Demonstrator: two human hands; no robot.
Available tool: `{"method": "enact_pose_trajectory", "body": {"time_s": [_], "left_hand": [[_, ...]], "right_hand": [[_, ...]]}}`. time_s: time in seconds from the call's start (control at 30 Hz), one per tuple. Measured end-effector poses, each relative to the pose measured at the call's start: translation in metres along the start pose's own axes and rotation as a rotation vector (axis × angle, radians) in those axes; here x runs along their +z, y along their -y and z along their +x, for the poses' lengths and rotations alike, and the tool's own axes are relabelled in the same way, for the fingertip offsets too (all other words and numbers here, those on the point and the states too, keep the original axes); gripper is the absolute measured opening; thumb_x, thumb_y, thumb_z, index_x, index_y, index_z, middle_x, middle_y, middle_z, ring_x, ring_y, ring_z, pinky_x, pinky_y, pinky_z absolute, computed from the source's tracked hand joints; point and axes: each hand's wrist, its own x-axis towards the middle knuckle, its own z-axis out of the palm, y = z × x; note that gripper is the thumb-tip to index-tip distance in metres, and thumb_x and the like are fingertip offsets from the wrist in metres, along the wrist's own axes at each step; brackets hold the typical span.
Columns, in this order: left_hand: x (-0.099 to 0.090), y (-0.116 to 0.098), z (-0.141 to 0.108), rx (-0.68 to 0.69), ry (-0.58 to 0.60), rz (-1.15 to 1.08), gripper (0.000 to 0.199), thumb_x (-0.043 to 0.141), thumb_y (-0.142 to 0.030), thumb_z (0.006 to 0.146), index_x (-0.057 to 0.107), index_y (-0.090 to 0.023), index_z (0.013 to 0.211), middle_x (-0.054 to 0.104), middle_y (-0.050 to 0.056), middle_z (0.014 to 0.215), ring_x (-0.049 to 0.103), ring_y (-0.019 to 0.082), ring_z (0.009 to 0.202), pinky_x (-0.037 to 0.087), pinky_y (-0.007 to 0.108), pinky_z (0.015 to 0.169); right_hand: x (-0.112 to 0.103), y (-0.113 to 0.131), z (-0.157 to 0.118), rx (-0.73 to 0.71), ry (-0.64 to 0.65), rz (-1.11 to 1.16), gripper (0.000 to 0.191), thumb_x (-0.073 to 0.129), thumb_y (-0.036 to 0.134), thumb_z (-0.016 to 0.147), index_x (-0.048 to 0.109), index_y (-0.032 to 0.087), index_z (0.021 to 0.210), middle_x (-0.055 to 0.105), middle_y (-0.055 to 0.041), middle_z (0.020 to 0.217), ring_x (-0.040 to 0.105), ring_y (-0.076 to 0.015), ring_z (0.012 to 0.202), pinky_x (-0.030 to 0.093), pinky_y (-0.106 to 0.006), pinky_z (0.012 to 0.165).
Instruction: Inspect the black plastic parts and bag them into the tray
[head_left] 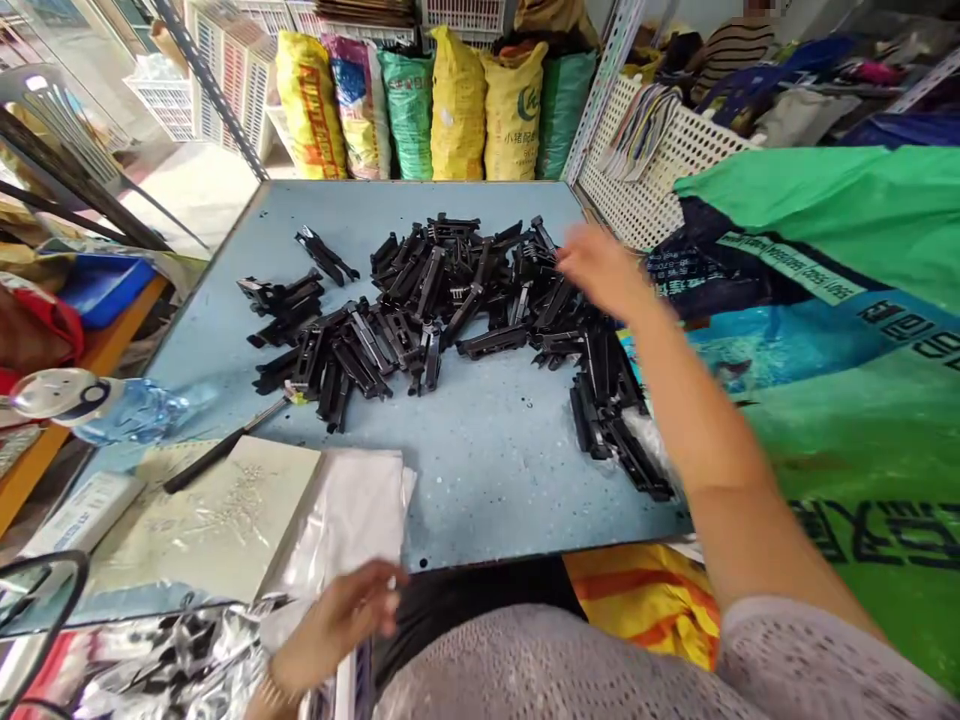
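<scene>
My right hand [596, 265] reaches over the right end of a large pile of black plastic parts [457, 285] on the blue table [480, 460]. Its fingers are blurred, and whether they touch a part cannot be made out. My left hand [356, 610] hangs low at the table's front edge, near white plastic bags [367, 500]. The fingers of that hand are curled, with a small pale thing at the fingertips. More black parts [615, 440] lie along the table's right edge.
A water bottle [135, 408], a black-handled tool [206, 463] and a cream pad [270, 490] with tiny pieces lie at the left. Filled sacks [457, 110] line the back. Green sacks [840, 400] and a white basket [652, 170] flank the right side.
</scene>
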Motion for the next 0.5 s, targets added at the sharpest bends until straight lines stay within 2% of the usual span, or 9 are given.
{"method": "enact_pose_trajectory", "body": {"time_s": [0.07,0.13,0.17,0.23,0.3,0.37,0.4,0.47,0.5], "left_hand": [[0.004,-0.025,0.073,0.206,-0.019,0.017,0.052,0.065,-0.068,0.087,0.073,-0.024,0.114,0.076,0.005,0.084,0.070,0.022,0.082,0.056,0.039,0.086],[0.008,-0.051,0.139,0.315,-0.144,-0.062,0.058,0.071,-0.068,0.081,0.072,-0.021,0.115,0.077,0.009,0.096,0.071,0.023,0.092,0.055,0.041,0.093],[0.010,-0.062,0.166,0.333,-0.211,-0.140,0.063,0.073,-0.068,0.078,0.070,-0.019,0.118,0.076,0.010,0.100,0.070,0.024,0.095,0.055,0.041,0.094],[0.015,-0.078,0.200,0.369,-0.351,-0.325,0.074,0.077,-0.067,0.075,0.064,-0.019,0.129,0.074,0.013,0.115,0.069,0.025,0.107,0.054,0.041,0.098],[0.021,-0.086,0.213,0.409,-0.404,-0.504,0.083,0.077,-0.068,0.076,0.056,-0.021,0.141,0.070,0.015,0.127,0.068,0.024,0.111,0.055,0.039,0.094],[0.028,-0.089,0.210,0.409,-0.314,-0.662,0.085,0.072,-0.071,0.080,0.051,-0.022,0.147,0.070,0.015,0.126,0.071,0.023,0.100,0.058,0.035,0.081],[0.032,-0.090,0.205,0.392,-0.254,-0.727,0.085,0.070,-0.072,0.082,0.050,-0.022,0.147,0.072,0.015,0.121,0.072,0.023,0.093,0.058,0.033,0.073],[0.038,-0.090,0.192,0.360,-0.241,-0.812,0.081,0.069,-0.073,0.082,0.054,-0.020,0.141,0.074,0.012,0.108,0.071,0.022,0.082,0.056,0.031,0.063],[0.040,-0.089,0.186,0.354,-0.293,-0.812,0.077,0.069,-0.073,0.083,0.056,-0.019,0.136,0.074,0.011,0.103,0.071,0.022,0.082,0.056,0.030,0.064]], "right_hand": [[0.048,0.001,-0.004,0.035,0.154,-0.044,0.037,0.072,0.035,0.095,0.070,0.013,0.124,0.071,-0.0154,0.128,0.065,-0.0266,0.121,0.045,-0.050,0.113],[0.088,0.007,-0.017,0.101,0.266,-0.102,0.040,0.074,0.028,0.091,0.069,0.011,0.127,0.070,-0.0211,0.130,0.061,-0.0337,0.128,0.035,-0.056,0.118],[0.104,0.011,-0.027,0.141,0.303,-0.126,0.043,0.071,0.028,0.092,0.066,0.009,0.130,0.069,-0.0239,0.131,0.060,-0.0366,0.129,0.033,-0.059,0.118],[0.128,0.024,-0.053,0.195,0.342,-0.121,0.045,0.062,0.036,0.099,0.062,0.008,0.134,0.071,-0.0257,0.124,0.064,-0.0377,0.121,0.041,-0.057,0.110],[0.145,0.041,-0.087,0.208,0.396,-0.041,0.048,0.044,0.049,0.106,0.062,0.011,0.129,0.076,-0.0194,0.107,0.072,-0.0315,0.099,0.052,-0.047,0.094],[0.156,0.060,-0.124,0.191,0.524,0.176,0.066,0.016,0.058,0.110,0.066,0.016,0.115,0.077,-0.0106,0.089,0.072,-0.0225,0.075,0.055,-0.036,0.077],[0.158,0.068,-0.141,0.196,0.623,0.422,0.077,0.007,0.063,0.108,0.067,0.015,0.107,0.076,-0.0101,0.084,0.071,-0.0212,0.071,0.055,-0.034,0.072],[0.155,0.080,-0.165,0.261,0.722,0.708,0.084,0.004,0.072,0.104,0.067,0.017,0.091,0.073,-0.0082,0.077,0.069,-0.0200,0.068,0.053,-0.033,0.069],[0.149,0.083,-0.172,0.310,0.703,0.730,0.082,0.009,0.075,0.103,0.065,0.019,0.085,0.072,-0.0072,0.076,0.068,-0.0201,0.069,0.052,-0.033,0.070]]}}
